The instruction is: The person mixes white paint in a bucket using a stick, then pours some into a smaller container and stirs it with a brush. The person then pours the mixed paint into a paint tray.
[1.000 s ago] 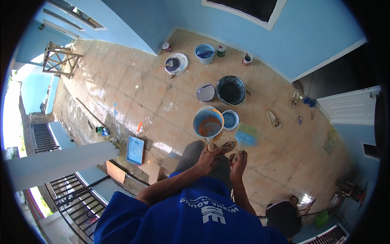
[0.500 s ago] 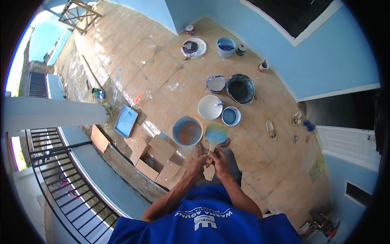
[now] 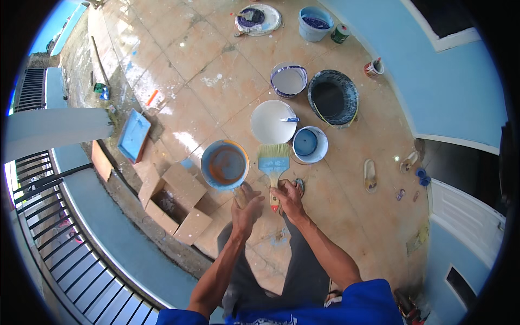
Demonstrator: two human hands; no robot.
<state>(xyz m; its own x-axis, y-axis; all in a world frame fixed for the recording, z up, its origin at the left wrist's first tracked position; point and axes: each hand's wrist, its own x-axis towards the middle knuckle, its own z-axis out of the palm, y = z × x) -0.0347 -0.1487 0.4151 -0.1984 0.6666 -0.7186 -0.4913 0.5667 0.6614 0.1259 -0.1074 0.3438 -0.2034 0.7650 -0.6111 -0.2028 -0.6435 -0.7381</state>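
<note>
My left hand (image 3: 246, 211) is closed around the short handle of a round dipper (image 3: 225, 165). The dipper has a blue and orange rim and brownish, paint-stained insides. Beside it, my right hand (image 3: 288, 200) grips the wooden handle of a wide paintbrush (image 3: 273, 165), its bristles pointing away from me and its middle band blue. Just beyond the brush stand a white bucket (image 3: 265, 122) with a small blue-handled tool across its rim, and a smaller white tub (image 3: 319, 147) of blue paint. I cannot see any paint in the dipper clearly.
Farther off are a dark bucket (image 3: 333, 100), a purple-rimmed pail (image 3: 288, 80) and a blue bucket (image 3: 315, 24). To the left lie an open cardboard box (image 3: 187, 189) and a blue paint tray (image 3: 134, 135). Sandals (image 3: 370, 176) lie on the right, near a doorway.
My hands have moved apart and away from my body. The dipper has shifted left in the picture, and the brush is now held by my right hand alone. The view has tilted down.
</note>
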